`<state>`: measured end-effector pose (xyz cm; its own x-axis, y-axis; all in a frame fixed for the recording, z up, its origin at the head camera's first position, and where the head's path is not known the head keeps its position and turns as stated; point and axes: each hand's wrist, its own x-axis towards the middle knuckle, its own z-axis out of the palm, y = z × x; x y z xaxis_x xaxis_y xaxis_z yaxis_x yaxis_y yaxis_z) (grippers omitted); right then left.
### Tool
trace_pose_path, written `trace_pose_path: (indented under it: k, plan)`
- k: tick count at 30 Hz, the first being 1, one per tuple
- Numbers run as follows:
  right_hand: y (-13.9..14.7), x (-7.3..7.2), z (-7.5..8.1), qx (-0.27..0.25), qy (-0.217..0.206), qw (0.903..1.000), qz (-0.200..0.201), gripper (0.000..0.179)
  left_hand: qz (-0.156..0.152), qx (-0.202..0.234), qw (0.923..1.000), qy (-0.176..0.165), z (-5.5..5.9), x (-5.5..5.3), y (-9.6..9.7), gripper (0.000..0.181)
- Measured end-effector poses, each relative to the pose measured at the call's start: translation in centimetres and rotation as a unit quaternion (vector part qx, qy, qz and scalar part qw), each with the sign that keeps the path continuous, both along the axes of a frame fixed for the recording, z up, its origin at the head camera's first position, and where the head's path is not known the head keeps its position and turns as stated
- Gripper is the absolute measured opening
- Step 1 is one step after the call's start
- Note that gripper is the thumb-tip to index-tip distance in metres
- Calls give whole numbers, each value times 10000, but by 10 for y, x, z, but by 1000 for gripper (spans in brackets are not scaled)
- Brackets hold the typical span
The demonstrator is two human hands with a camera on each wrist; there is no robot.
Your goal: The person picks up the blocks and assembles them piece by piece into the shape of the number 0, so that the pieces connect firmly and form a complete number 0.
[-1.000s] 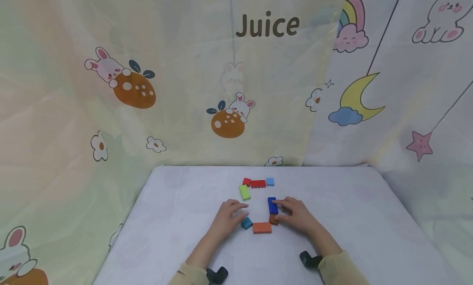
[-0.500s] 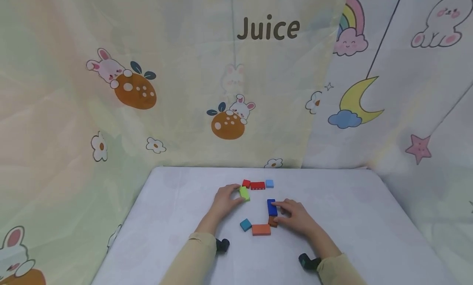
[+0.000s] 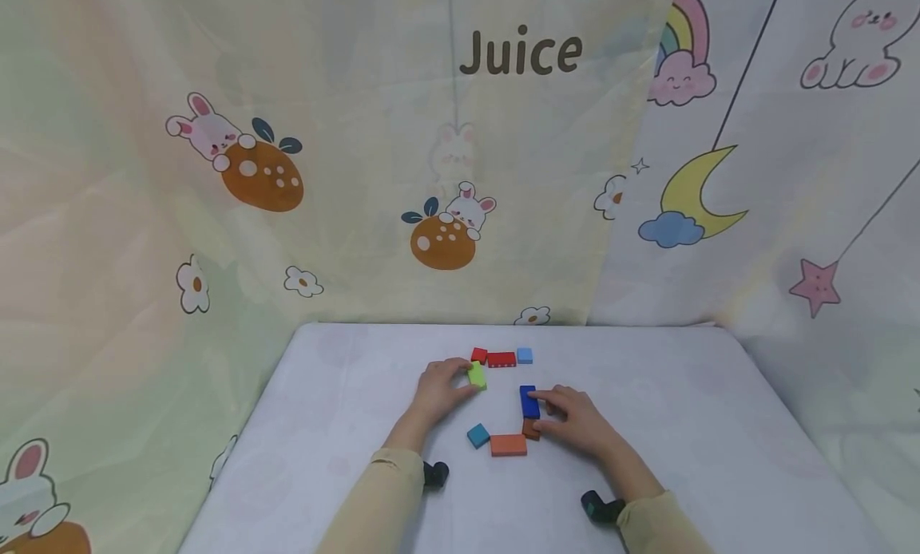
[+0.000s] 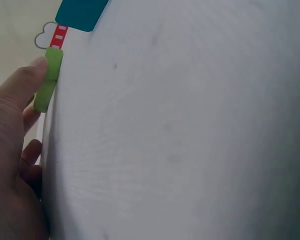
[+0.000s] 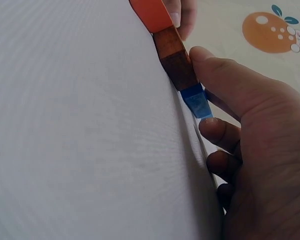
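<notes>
On the worktop (image 3: pixel 345 426): coloured blocks are lying in a loose ring near the middle, and both hands are working at it.
Left hand (image 3: pixel 435 391): its grip is pinching the green block (image 3: pixel 476 374) at the ring's left side; the left wrist view is showing a thumb (image 4: pixel 25 82) pressing against that block (image 4: pixel 47 80).
Right hand (image 3: pixel 575 420): its fingers are curling round the dark blue block (image 3: pixel 529 401) on the ring's right side and touching the brown block (image 3: pixel 532 429) just nearer; the right wrist view is showing fingertips (image 5: pixel 210 122) against the blue block (image 5: pixel 196 100) and brown block (image 5: pixel 175 57).
Far row: a small red block (image 3: pixel 479 354), a long red block (image 3: pixel 502 359) and a light blue block (image 3: pixel 525 354) are sitting in a line, close together.
Near row: a teal block (image 3: pixel 477 436) is lying askew, apart from the orange block (image 3: pixel 509 445), which is touching the brown one.
Progress: judging by the layout, the ring is looking partly formed; far row and right side are seeming placed.
Left to do: the green block is being set, the teal one is looking unaligned, and gaps are remaining at the left side.
</notes>
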<state>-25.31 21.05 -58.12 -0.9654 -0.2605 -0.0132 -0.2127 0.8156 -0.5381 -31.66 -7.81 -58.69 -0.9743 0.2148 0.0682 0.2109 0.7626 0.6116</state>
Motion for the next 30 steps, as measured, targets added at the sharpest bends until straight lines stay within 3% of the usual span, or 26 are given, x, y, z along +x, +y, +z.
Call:
trace_pose_path:
  k: [10,14,23,30]
  plan:
    - [-1,-2,0,-68,-62,9999,-43,55,-86,254,9995,-176,-1,6,-12,51]
    - [0,-2,-2,-12,-53,10000,-42,55,-181,123,9996,-166,-4,13,-17,53]
    - [2,-1,-2,7,-59,10000,-43,56,-516,-22,9984,207,-10,32,-22,50]
    - [2,-3,-3,20,-37,10000,31,55,-925,-516,9930,520,-14,35,-28,52]
